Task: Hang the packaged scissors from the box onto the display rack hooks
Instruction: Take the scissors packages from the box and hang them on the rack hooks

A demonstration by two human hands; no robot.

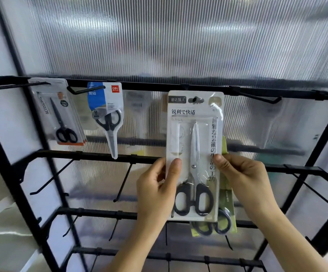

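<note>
Seemingly both hands (155, 185) flanking scissors pack (194, 154)

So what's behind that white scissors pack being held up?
Behind the white scissors pack, a green scissors pack shows at the right edge and below, with dark handle loops. Its blades and top are covered, so whether it hangs on a hook cannot be seen.

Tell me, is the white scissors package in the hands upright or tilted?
Upright. The white package has its hang hole on top and handles at the bottom; left hand and right hand grip its sides.
</note>
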